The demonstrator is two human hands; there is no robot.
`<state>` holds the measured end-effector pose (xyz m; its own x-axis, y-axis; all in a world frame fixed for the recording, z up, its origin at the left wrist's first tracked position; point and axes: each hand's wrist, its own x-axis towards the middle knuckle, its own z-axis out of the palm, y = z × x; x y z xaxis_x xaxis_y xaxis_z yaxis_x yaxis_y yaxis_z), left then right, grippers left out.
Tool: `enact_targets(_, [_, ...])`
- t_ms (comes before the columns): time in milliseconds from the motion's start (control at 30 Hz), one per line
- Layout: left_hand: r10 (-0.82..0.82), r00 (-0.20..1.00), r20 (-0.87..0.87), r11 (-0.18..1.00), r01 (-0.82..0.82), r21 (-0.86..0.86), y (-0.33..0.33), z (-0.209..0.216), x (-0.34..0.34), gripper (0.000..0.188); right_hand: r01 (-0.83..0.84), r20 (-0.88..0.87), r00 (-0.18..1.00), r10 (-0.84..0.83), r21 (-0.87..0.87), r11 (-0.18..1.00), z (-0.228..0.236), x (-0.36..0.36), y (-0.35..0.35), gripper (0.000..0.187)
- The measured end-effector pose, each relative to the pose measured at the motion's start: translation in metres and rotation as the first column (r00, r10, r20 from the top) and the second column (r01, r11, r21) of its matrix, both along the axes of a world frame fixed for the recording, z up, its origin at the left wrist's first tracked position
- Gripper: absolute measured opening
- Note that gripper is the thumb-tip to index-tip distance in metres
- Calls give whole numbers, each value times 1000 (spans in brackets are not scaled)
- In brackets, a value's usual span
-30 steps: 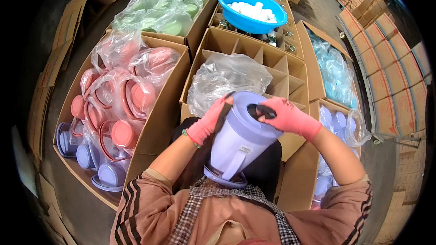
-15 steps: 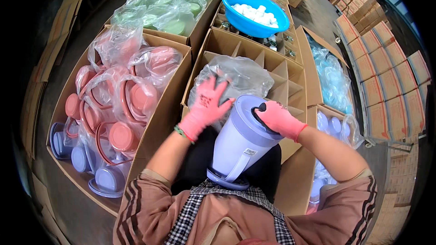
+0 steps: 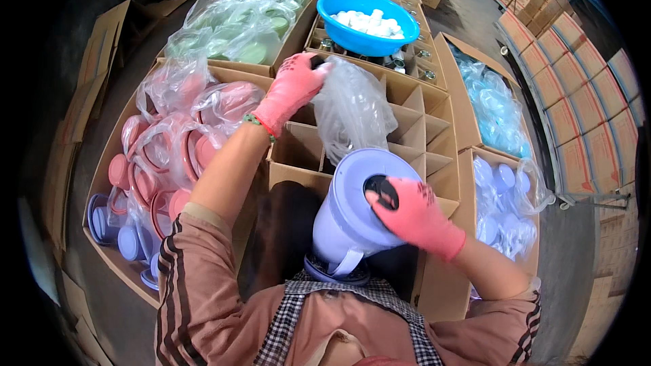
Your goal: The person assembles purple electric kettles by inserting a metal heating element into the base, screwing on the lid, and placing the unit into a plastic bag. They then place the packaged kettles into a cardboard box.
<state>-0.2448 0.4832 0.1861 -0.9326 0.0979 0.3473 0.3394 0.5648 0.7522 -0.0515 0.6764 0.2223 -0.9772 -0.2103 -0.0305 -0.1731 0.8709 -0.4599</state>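
A light-purple jug (image 3: pixel 352 230) with a side handle and round lid-like top leans upright in my lap. On its top, my right hand (image 3: pixel 417 217) in a pink glove grips with fingers curled near the dark middle; black shows at its fingertips. Higher up, my left hand (image 3: pixel 293 88), also pink-gloved, pinches the edge of a clear plastic bag (image 3: pixel 352 105). The bag hangs from it over a divided cardboard box (image 3: pixel 444 129), its lower end close behind the jug. The jug's base is partly hidden against my apron.
At left, a carton (image 3: pixel 108 244) holds bagged pink and purple parts. Beyond it stands a carton of bagged green parts (image 3: pixel 244 34). A blue basin (image 3: pixel 366 41) of white pieces sits farther ahead. At right are cartons of blue bagged parts (image 3: pixel 491 98) and purple parts (image 3: pixel 498 196).
My left hand has gone from lying spread on the bag to pinching its edge, lifted up and forward. The bag now hangs elongated. My right hand has shifted over the jug's top.
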Motion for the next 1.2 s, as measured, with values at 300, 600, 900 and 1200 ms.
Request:
enact_targets(300, [-457, 772, -442, 802, 143, -579, 78, 45, 91, 13, 144, -203, 954, -220, -330, 933, -53, -97, 51, 28])
enact_targets(600, [-42, 986, 158, 923, -22, 384, 27, -59, 1, 58, 43, -63, 835, -547, -983, 179, -73, -127, 61, 25])
enact_targets(900, [-605, 658, 449, 645, 75, 760, 83, -77, 9, 55, 13, 67, 877, -475, -993, -116, -51, -159, 140, 27])
enact_targets(1200, [-512, 832, 214, 656, 218, 723, 63, -98, 5, 27, 287, -239, 860, -452, -506, 813, -155, -76, 158, 30])
